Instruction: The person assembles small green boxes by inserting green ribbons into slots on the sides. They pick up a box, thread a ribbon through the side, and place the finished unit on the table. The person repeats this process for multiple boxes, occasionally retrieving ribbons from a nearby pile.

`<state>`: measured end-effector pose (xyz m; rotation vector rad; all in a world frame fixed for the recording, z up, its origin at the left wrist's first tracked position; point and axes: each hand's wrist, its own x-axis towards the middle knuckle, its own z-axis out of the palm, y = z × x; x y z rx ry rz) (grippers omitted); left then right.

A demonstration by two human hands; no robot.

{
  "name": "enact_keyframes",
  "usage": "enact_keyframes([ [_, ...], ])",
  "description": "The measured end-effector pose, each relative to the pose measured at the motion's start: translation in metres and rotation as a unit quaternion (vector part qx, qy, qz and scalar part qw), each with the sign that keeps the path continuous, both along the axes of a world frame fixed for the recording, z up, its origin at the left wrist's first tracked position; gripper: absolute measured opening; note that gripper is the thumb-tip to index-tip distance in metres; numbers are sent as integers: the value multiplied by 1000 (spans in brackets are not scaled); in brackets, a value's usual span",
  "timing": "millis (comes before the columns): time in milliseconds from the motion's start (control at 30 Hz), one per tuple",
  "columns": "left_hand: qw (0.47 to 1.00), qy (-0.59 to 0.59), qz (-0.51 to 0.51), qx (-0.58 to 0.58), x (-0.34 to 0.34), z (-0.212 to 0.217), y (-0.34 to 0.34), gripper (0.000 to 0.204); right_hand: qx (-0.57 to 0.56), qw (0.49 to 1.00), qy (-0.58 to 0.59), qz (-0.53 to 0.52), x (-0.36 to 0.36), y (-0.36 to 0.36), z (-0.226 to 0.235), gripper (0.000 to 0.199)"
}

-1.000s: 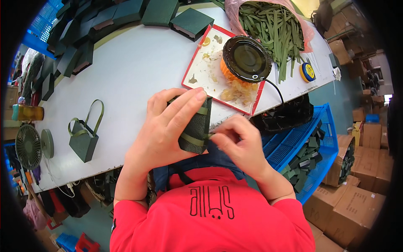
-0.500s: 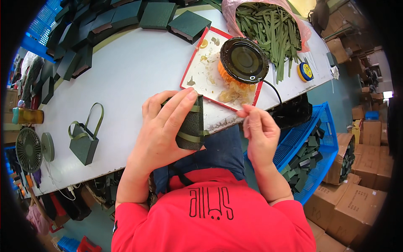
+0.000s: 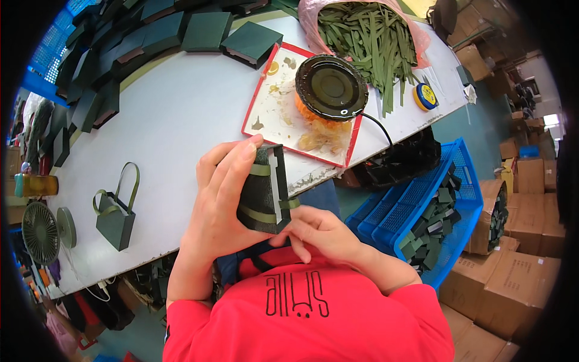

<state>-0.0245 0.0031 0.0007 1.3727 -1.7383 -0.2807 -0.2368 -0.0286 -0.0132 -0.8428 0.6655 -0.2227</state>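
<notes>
One pale grey counter (image 3: 181, 114), running from lower left to upper right of the frame; its near edge crosses the middle, and the broad centre-left stretch lies bare.
Brown cardboard cartons (image 3: 525, 253), stacked at the right edge and lower right, flaps shut.
Blue plastic crate (image 3: 446, 199), right of centre below the counter edge, part-filled with small dark green pieces.
Dark green flat boxes (image 3: 205, 31), many, in rows along the upper left rim.
Pink bag of green strips (image 3: 368, 33), top centre, mouth open.
Red-edged white tray (image 3: 271, 114), upper centre, smeared yellow, carrying a round black-topped pot (image 3: 332, 87) with a black cord.
Dark green gift bag (image 3: 114, 220) with looped handles, standing alone at left.
Small grey fan (image 3: 39, 232), far left edge.
Folded dark green box blank (image 3: 264, 190), centre frame, held off the counter over its near edge, banded by green ribbon.
Left hand (image 3: 220, 199): closed round the blank, thumb on its upper end.
Right hand (image 3: 316, 229): fingers pinched together on the ribbon at the blank's lower right corner.
Yellow-and-blue tape roll (image 3: 426, 96), upper right.
</notes>
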Motion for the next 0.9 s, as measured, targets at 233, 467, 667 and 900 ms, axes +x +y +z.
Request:
enact_keyframes([
  [233,998,-5,-35,50,4,3,9,111,135,950,-175,-222,-16,-5,-16,57],
  [467,994,-20,-27,106,12,-7,25,113,78,908,-122,-392,-31,-33,-13,36],
  [667,994,-15,-18,107,15,-14,28,117,22,899,-142,-413,-32,-46,-17,34],
  [900,992,-37,-11,119,19,-14,27,116,-22,867,-166,-470,-28,-67,-21,22],
])
